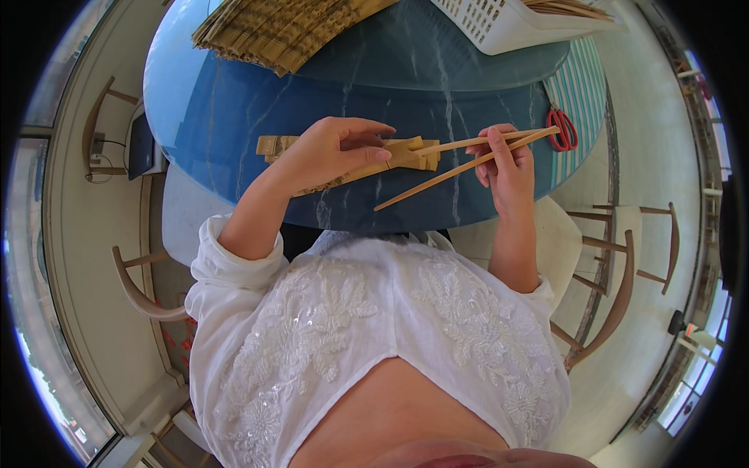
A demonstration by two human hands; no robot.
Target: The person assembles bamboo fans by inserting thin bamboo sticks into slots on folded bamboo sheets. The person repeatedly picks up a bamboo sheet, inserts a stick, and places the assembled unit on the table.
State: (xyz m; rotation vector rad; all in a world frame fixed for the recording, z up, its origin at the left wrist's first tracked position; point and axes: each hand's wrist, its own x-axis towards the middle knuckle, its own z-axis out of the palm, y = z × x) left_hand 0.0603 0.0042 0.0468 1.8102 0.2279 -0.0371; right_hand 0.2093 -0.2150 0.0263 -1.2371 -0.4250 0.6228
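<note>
My right hand point(507, 165) pinches a pair of wooden chopsticks point(449, 179) that cross near its fingers. One slants down to the left over the table; the tip of the other reaches the end of a tan paper sleeve point(406, 153). At that sleeve is my left hand point(334, 152), its thumb pressed to the paper and its index finger stretched out above. Part of its grip is hidden behind the thumb. More tan printed sleeves point(269, 146) lie loosely under and beside my left hand, flat on the blue table.
A fanned stack of tan printed sleeves point(281, 31) and a white perforated basket point(499, 35) holding wooden sticks point(566, 8) sit at the far side on a raised round tabletop point(437, 78). Red-handled scissors point(563, 131) lie on a striped cloth point(585, 86) at right. Chairs point(616, 300) surround the table.
</note>
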